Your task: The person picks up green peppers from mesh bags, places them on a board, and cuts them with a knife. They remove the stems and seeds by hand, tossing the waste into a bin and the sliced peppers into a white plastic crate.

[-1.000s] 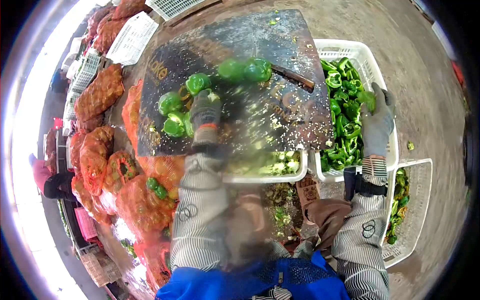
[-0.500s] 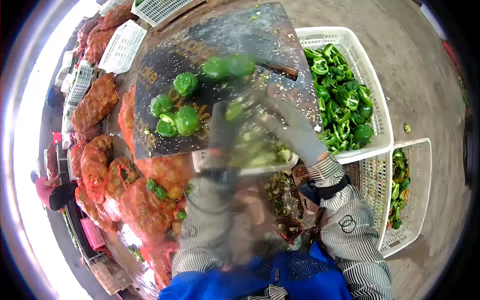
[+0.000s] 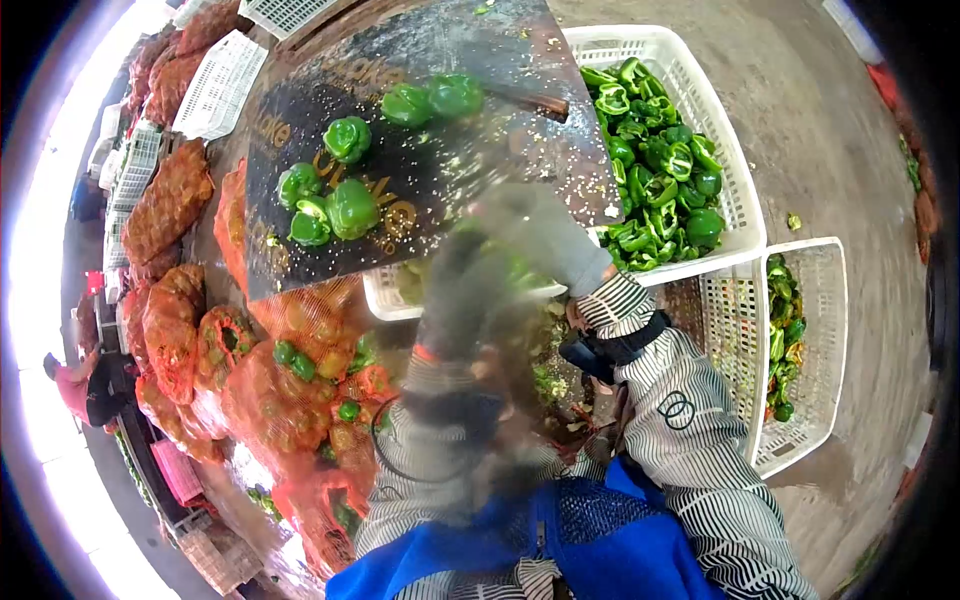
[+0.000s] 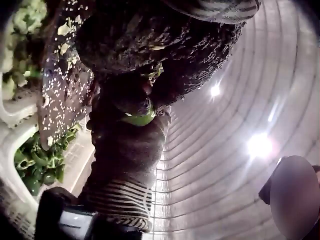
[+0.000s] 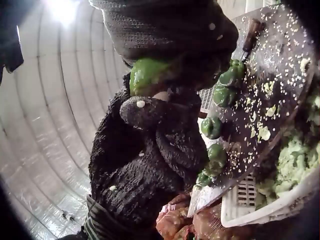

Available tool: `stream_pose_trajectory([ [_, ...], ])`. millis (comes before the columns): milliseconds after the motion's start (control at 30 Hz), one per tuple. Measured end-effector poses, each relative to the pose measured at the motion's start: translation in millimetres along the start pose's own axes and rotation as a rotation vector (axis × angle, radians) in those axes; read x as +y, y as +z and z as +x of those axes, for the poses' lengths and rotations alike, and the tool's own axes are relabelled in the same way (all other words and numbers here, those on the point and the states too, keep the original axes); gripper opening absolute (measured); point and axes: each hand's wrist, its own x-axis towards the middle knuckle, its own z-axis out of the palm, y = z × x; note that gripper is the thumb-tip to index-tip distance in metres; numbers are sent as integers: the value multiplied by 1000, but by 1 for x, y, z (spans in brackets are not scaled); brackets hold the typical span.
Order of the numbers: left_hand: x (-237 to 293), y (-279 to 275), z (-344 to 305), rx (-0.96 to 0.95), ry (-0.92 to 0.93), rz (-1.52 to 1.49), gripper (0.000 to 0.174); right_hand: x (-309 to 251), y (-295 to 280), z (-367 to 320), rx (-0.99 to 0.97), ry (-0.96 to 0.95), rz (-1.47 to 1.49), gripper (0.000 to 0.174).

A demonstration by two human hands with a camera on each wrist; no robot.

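Both gloved hands meet over the near edge of a dark board [image 3: 420, 165], around a green bell pepper [image 5: 146, 76]. My left hand [image 3: 462, 290], in a dark dirty glove, curls its fingers round the pepper from below in the right wrist view. Close against it, my right hand [image 3: 550, 235] in a grey glove grips the same pepper from the other side. Gloves hide most of the pepper, and motion blurs both hands in the head view. Several green peppers [image 3: 348, 139] sit on the board's left and far parts. A knife [image 3: 545, 104] with a wooden handle lies behind them.
A white crate [image 3: 750, 190] of cut green peppers [image 3: 660, 175] stands right of the board. Another crate [image 3: 830, 350] is beyond it. Under the board's near edge shows a tray [image 3: 385, 300] of pale scraps. Orange mesh sacks [image 3: 275, 400] crowd the left. A person [image 3: 78, 385] is at far left.
My right hand has left the crate, where it held a pepper piece, and come to the board's near edge. My left hand has drawn back from the board's peppers, and the hands have met.
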Motion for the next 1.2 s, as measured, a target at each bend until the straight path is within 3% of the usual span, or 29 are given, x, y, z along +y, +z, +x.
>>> stream_pose_trajectory([
  [67, 4, 1, -1, -71, 220, 153, 28, -5, 3, -2, 59, -4, -2, 32],
  [133, -15, -16, 7, -6, 241, 257, 27, 0, 2, 4, 45, -71, -63, 30],
  [200, -21, -10, 16, -13, 747, 526, 26, -5, 3, 2, 117, -113, -220, 30],
  [233, -32, -14, 23, 197, 412, 452, 25, -1, 6, 4, 140, -180, -252, 33],
  [267, -37, -23, 26, 205, 413, 453, 25, 0, 3, 3, 133, -183, -249, 33],
  [333, -36, -41, 32, 325, 939, 1056, 23, -26, -9, -1, -12, 114, 135, 38],
  [367, -15, -28, 26, 447, 256, 359, 21, -35, -13, -4, 45, 165, 126, 41],
  [400, -5, -32, 25, 348, 205, 184, 21, -27, -12, 0, 184, 113, 213, 33],
  [467, -17, -54, 38, 212, 250, 1058, 21, -20, -35, 8, 382, 41, 66, 45],
  [500, -28, -61, 44, 205, 180, 853, 26, -11, -57, 12, 468, 38, -117, 41],
  [533, -39, -67, 42, 111, 609, 1179, 35, -27, -67, 7, 563, 58, -92, 42],
  [567, -26, -63, 40, 184, 552, 1122, 42, -2, -88, 13, 747, -120, -371, 45],
  [600, -14, -60, 37, 250, 495, 1063, 48, 4, -105, 11, 832, -160, -598, 47],
  [633, -7, -69, 40, 423, 595, 1080, 51, -8, -106, 6, 868, -58, -687, 47],
  [667, 3, -80, 46, 594, 697, 1088, 54, 0, -117, 3, 927, -132, -1027, 47],
  [700, 28, -79, 48, 732, 478, 1199, 59, 2, -119, 4, 886, -102, -956, 45],
  [733, 19, -123, 72, 778, 563, 1365, 64, 2, -120, 5, 841, -73, -887, 44],
  [800, 7, -166, 109, 972, 278, 1327, 69, 16, -118, 13, 707, -138, -844, 40],
  [833, 2, -172, 124, 972, 279, 1325, 69, 14, -111, 15, 652, -129, -816, 37],
  [900, -10, -177, 140, 1004, 11, 1239, 77, 11, -93, 17, 562, -126, -797, 36],
  [1000, 13, -123, 119, 833, -122, 1014, 85, 17, -61, 18, 293, -22, -519, 41],
  [1033, -3, -120, 119, 821, -123, 1015, 85, 27, -47, 19, 205, 2, -385, 46],
  [1067, -31, -124, 123, 588, 127, 707, 87, 30, -36, 20, 123, 24, -252, 51],
  [1133, -76, -122, 124, 98, 556, 64, 93, 5, -12, 17, 74, 179, -309, 65],
  [1167, -76, -103, 117, 74, 550, 58, 93, 11, -6, 17, 49, 177, -163, 69],
  [1200, -65, -78, 104, 130, 562, 245, 93, 18, -1, 18, 24, 171, -17, 74],
])
